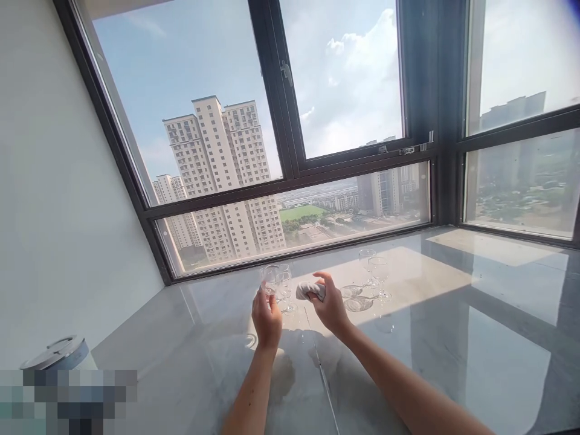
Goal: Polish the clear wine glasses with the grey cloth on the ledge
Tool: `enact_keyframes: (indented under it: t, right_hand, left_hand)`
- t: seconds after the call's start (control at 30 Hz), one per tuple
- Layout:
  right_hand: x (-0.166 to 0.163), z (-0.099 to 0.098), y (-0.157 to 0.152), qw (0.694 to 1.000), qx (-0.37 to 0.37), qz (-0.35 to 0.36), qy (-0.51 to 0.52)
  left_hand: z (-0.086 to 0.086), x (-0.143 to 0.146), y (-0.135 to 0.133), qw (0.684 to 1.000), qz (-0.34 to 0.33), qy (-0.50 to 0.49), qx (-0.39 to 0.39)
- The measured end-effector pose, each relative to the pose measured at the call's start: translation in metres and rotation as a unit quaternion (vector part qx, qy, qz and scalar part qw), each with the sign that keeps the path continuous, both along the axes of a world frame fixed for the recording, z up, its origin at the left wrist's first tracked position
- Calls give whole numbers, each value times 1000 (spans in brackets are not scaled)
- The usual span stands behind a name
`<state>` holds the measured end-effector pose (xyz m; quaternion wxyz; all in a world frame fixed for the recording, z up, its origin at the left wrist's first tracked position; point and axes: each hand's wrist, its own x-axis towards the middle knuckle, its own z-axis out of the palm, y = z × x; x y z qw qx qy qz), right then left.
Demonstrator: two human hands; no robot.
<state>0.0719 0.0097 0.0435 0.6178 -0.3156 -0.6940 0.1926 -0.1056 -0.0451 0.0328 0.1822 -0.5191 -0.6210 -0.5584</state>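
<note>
My left hand [267,317] is closed around a clear wine glass [270,277], whose bowl shows above my fingers. Just behind it stands another stemmed glass [285,284] on the glossy sill; the two overlap in view. My right hand [331,305] grips a bunched white cloth [309,290] between thumb and fingers, a short way right of the held glass, with the index finger lifted. Farther right, two more wine glasses [379,270] stand upright together, casting shadows on the surface to their left.
A grey marble-look sill [190,368] with reflections and a dark seam spreads under my arms. Dark-framed windows [294,175] rise behind it, with tall buildings outside. A white wall [67,181] borders the left. A lidded container [58,353] stands at lower left, partly pixelated.
</note>
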Motion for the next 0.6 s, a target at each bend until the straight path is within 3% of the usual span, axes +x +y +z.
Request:
enact_keyframes:
  t: [0.1, 0.33, 0.6]
  right_hand:
    - [-1, 6, -11, 1000, 6, 19, 16]
    - [7, 23, -30, 996, 42, 25, 70]
    - [14, 23, -20, 996, 78, -29, 28]
  left_hand:
    - [4, 17, -5, 997, -46, 49, -48]
    - [6, 21, -6, 991, -15, 57, -122]
    - [3, 15, -6, 964, 2, 213, -156]
